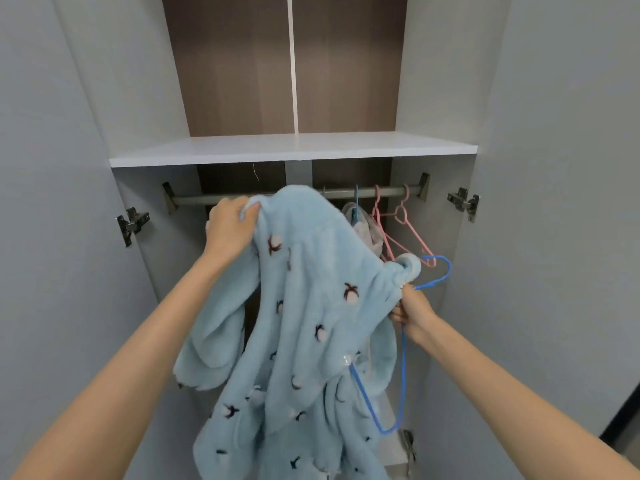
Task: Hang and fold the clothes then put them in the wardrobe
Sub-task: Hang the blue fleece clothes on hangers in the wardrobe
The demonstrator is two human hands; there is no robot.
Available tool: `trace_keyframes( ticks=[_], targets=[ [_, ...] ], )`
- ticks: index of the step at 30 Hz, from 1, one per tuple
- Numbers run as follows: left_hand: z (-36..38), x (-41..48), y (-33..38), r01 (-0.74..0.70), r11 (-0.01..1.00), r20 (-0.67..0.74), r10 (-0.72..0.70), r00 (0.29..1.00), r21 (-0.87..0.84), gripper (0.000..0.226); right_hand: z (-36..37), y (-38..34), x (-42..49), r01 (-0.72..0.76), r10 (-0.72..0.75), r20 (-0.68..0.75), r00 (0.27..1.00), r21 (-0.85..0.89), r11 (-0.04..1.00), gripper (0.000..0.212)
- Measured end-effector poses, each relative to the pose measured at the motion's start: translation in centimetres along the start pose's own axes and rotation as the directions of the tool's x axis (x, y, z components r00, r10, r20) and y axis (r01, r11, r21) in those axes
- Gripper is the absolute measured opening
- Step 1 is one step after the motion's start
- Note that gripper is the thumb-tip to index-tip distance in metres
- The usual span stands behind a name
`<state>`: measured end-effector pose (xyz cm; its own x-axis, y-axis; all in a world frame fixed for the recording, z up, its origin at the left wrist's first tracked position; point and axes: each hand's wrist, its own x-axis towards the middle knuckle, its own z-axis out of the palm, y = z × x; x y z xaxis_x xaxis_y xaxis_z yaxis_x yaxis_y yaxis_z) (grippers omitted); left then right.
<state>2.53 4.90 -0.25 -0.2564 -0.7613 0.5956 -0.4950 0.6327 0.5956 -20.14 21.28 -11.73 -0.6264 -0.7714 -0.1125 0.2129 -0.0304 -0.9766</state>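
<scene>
A fluffy light-blue garment (304,327) with small dark embroidered motifs hangs in front of the open wardrobe. My left hand (230,225) grips its upper edge just below the hanging rail (294,195). My right hand (410,311) is closed on a blue wire hanger (401,375) together with another part of the garment's edge. The hanger's hook sticks up to the right, and its lower loop hangs free beside the fabric, partly hidden behind it.
Two pink hangers (407,230) hang bare at the rail's right end, next to a grey garment (367,230) on a teal hanger. A white shelf (294,150) runs above the rail. Both wardrobe doors (52,202) stand open at the sides.
</scene>
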Motion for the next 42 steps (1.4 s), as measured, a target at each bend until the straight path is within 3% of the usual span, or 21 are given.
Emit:
trace_keyframes(
  ticks=[2,3,5,6,7,9,10,12,15,18,21,23,25,28,30,32,35,39,42],
  targets=[
    [0.1,-0.3,0.4,0.075,0.997,-0.034,-0.074,0.997,0.008,0.030,0.9,-1.2,-0.1,0.065,-0.068,-0.026,0.997,-0.078,0.995,0.037],
    [0.2,-0.9,1.0,0.044,0.998,-0.066,-0.046,0.997,-0.036,0.038,1.5,-1.7,-0.3,0.103,-0.106,-0.023,0.994,-0.122,0.987,0.037],
    [0.6,-2.1,2.3,-0.220,0.975,-0.057,0.221,0.974,0.023,0.042,2.7,-2.5,-0.6,0.153,-0.153,0.014,0.988,-0.178,0.972,0.037],
    [0.9,-2.7,2.6,-0.393,0.910,0.072,0.387,0.919,0.128,0.038,3.3,-2.6,-0.8,0.166,-0.161,0.043,0.986,-0.193,0.967,0.037],
    [1.3,-3.3,2.7,-0.525,0.822,0.267,0.467,0.843,0.220,0.037,3.9,-2.7,-1.1,0.176,-0.164,0.076,0.984,-0.197,0.964,0.037],
    [2.1,-4.5,2.5,-0.645,0.674,0.581,0.379,0.720,0.360,0.044,4.6,-2.7,-1.5,0.178,-0.155,0.129,0.979,-0.188,0.966,0.037],
    [2.5,-4.9,2.0,-0.668,0.624,0.602,0.367,0.709,0.406,0.043,4.8,-2.6,-1.6,0.172,-0.147,0.146,0.978,-0.178,0.969,0.037],
    [2.6,-5.5,1.4,-0.696,0.573,0.520,0.472,0.712,0.433,0.035,5.0,-2.5,-1.8,0.184,-0.154,0.172,0.973,-0.173,0.968,0.037],
    [2.5,-5.8,0.6,-0.662,0.657,0.368,0.552,0.748,0.361,0.027,5.1,-3.2,-2.1,0.291,-0.251,0.178,0.952,-0.255,0.922,0.037],
    [2.2,-6.0,0.2,-0.575,0.768,0.314,0.492,0.812,0.284,0.024,5.2,-3.8,-2.2,0.425,-0.399,0.148,0.905,-0.359,0.831,0.040],
    [1.9,-6.2,0.0,-0.487,0.827,0.228,0.436,0.871,0.281,0.023,5.5,-2.1,-2.4,0.502,-0.563,-0.007,0.827,-0.442,0.743,0.018],
    [1.4,-6.1,-0.2,-0.401,0.873,0.174,0.365,0.914,0.278,0.022,5.3,-0.1,-2.7,0.492,-0.641,-0.197,0.742,-0.491,0.719,0.026],
    [0.8,-5.9,-0.7,-0.342,0.909,0.156,0.312,0.937,0.238,0.022,4.6,1.9,-3.0,0.556,-0.671,-0.169,0.722,-0.437,0.707,0.034],
    [0.1,-5.9,-0.8,-0.305,0.932,0.124,0.286,0.950,0.193,0.021,3.7,4.9,-2.9,0.522,-0.513,0.202,0.834,-0.588,0.617,0.035],
    [-0.2,-5.8,-0.5,-0.295,0.942,0.124,0.277,0.953,0.161,0.021,3.8,6.0,-3.0,0.436,-0.221,0.387,0.895,-0.657,0.615,0.006],
    [-0.3,-5.9,-0.1,-0.270,0.958,0.130,0.257,0.958,0.092,0.019,4.5,6.3,-2.8,0.426,-0.039,0.525,0.850,-0.641,0.639,0.047],
    [-1.2,-6.1,0.2,-0.211,0.977,0.108,0.213,0.971,-0.030,0.019,5.6,6.3,-2.8,0.447,0.147,0.608,0.780,-0.706,0.549,0.059],
    [-2.7,-6.2,-0.5,-0.148,0.985,0.081,0.156,0.984,-0.088,0.019,5.0,7.7,-2.5,0.533,0.422,0.534,0.733,-0.836,0.131,0.052],
    [-3.2,-6.5,-1.4,-0.146,0.986,0.077,0.153,0.985,-0.080,0.021,3.9,7.7,-1.7,0.502,0.364,0.423,0.830,-0.850,-0.158,0.048]
  ],
)
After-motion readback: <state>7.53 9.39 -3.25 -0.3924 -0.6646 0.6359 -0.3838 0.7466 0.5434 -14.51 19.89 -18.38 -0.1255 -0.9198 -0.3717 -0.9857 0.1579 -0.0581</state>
